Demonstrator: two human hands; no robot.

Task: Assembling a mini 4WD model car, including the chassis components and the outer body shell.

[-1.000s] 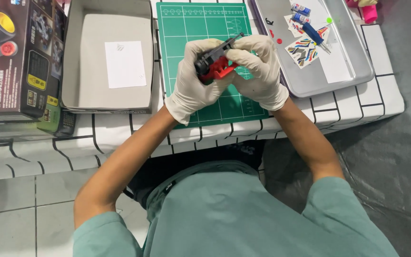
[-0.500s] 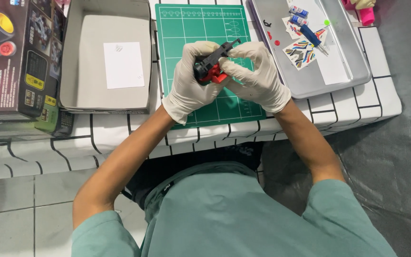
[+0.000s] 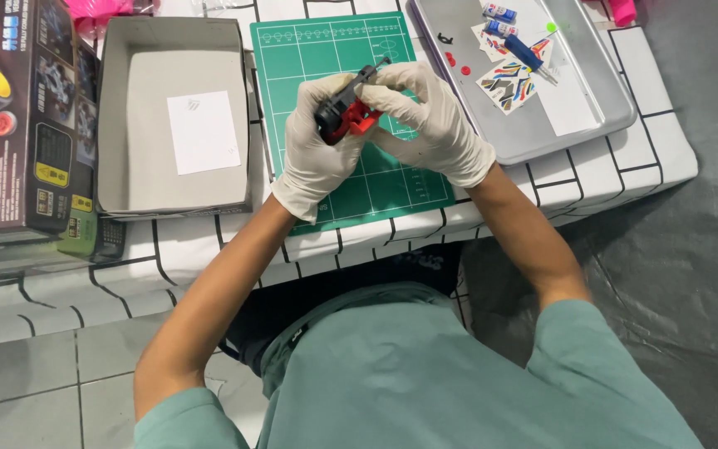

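Both hands wear white gloves and meet over a green cutting mat (image 3: 326,50). My left hand (image 3: 313,154) cups a small black and red toy car chassis (image 3: 345,115) from the left. My right hand (image 3: 430,125) pinches the same chassis from the right, fingers on its upper black part. The chassis is lifted a little above the mat. Its underside is hidden by my fingers.
An open grey cardboard box (image 3: 172,125) with a white slip of paper lies left of the mat. A printed kit box lid (image 3: 14,116) is at far left. A metal tray (image 3: 604,91) at right holds a sticker sheet, a blue tool and small parts.
Both hands stay closed on the chassis over the mat. The chassis has turned slightly in my fingers. The view has shifted a little.
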